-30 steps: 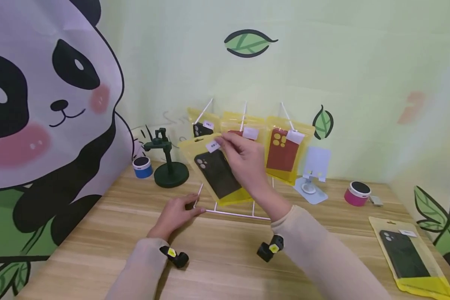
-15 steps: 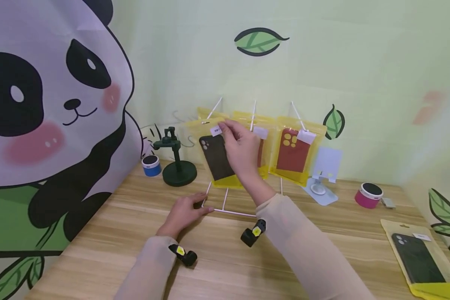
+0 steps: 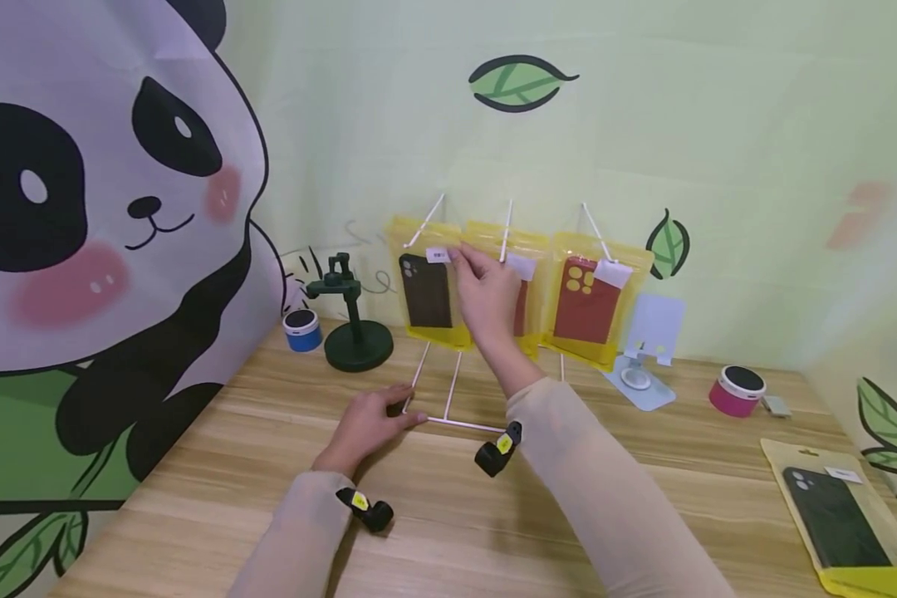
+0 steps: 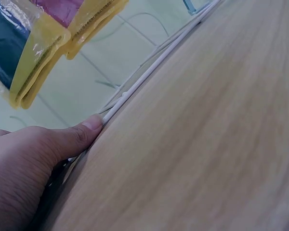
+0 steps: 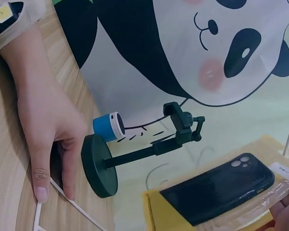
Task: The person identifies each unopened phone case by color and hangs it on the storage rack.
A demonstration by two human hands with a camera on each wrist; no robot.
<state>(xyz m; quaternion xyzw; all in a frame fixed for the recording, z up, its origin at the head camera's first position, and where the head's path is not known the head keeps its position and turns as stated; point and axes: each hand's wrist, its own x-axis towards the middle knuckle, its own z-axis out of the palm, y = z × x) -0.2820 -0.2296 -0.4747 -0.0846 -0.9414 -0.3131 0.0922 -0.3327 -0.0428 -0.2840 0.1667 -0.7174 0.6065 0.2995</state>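
My right hand (image 3: 489,295) pinches the upper right edge of a yellow plastic bag holding a black phone case (image 3: 426,292), by its white label. The bag hangs upright at the left prong (image 3: 423,223) of a white wire rack (image 3: 463,425); the prong tip shows in front of the bag's top. In the right wrist view, this bagged phone case (image 5: 219,190) has fingertips at its label end. My left hand (image 3: 368,422) holds the rack's front left base corner, thumb (image 4: 84,137) against the front bar. Bagged red phone cases (image 3: 586,303) hang from the middle and right prongs.
Another bagged black phone case (image 3: 837,515) lies at the table's right. A dark green stand (image 3: 357,332) and blue-sided round device (image 3: 302,330) are left of the rack. A pale phone stand (image 3: 646,349) and pink-sided round device (image 3: 737,390) are at right.
My right hand has raised the bagged black phone case and moved it back to the left prong; it has gone from tilted to nearly upright. My left hand stays at the rack's corner.
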